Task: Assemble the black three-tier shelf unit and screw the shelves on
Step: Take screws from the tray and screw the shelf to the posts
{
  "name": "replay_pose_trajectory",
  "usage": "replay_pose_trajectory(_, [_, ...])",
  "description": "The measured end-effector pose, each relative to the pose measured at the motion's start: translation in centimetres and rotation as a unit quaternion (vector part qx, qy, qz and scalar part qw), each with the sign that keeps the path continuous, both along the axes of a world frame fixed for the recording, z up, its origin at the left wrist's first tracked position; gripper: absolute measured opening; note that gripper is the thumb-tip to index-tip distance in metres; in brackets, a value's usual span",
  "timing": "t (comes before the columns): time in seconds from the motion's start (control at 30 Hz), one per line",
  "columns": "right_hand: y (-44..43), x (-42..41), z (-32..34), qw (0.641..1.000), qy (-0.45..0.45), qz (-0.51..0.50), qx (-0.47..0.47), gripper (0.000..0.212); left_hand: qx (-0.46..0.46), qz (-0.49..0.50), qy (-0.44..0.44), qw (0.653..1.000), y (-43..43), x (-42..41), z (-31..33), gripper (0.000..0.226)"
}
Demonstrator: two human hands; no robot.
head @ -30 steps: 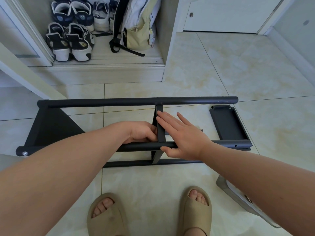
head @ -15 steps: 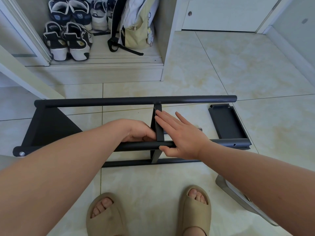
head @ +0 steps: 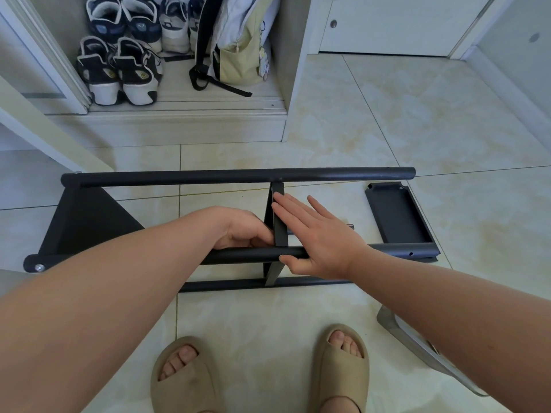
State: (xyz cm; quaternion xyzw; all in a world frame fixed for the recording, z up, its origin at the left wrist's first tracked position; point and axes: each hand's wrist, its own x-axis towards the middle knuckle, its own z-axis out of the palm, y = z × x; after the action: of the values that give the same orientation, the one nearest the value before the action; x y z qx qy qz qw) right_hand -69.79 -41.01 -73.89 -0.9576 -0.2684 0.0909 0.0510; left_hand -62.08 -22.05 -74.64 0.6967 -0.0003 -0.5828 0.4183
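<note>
Although a second passes, almost nothing shifts: the shelf unit (head: 238, 175) lies on its side on the floor across the middle of the frame, just where it was. Both hands keep their places at its centre. The right hand (head: 322, 239) stays flat, fingers straight and together along the edge of the middle shelf (head: 279, 222), the thumb tucked against the near pole (head: 387, 250). The left hand (head: 241, 231) stays just left of that shelf with its fingers curled at the joint where shelf meets pole.

I judge this stillness to mean the middle shelf is being lined up or steadied against the pole, and no screw is visibly going in. The end shelf (head: 80, 225) at middle left looks already fixed, with a screw head (head: 39, 267) showing at the near pole's left end. A loose shelf (head: 396, 216) lies flat on the floor at middle right, near the open pole ends, so the third tier is still to fit.

Much is hidden. The left forearm covers a long stretch of the near pole, and the curled left fingers hide whatever they may pinch; I cannot tell whether that is a screw, a tool or only the shelf's edge. The right palm covers the shelf's joint with the near pole. A grey object (head: 417, 347) at lower right is cut by the right arm, and I cannot name it.
</note>
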Motion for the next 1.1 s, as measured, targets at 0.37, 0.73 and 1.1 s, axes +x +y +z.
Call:
replay_pose_trajectory(0.37, [-0.03, 0.01, -0.02, 1.0, -0.001, 0.001, 0.003, 0.092, -0.039, -0.003, 0.03, 0.999, 0.14, -0.09, -0.07, 0.023])
replay_pose_trajectory(0.73, [-0.01, 0.0, 0.05, 1.0, 0.0, 0.001, 0.005, 0.092, -0.052, 0.018, -0.002, 0.998, -0.06, -0.37, -0.25, 0.039])
replay_pose_trajectory(1.1, [-0.02, -0.07, 0.0, 1.0, -0.004, -0.001, 0.015, 0.091, -0.032, 0.002, 0.063, 0.997, 0.26, 0.08, -0.67, 0.018])
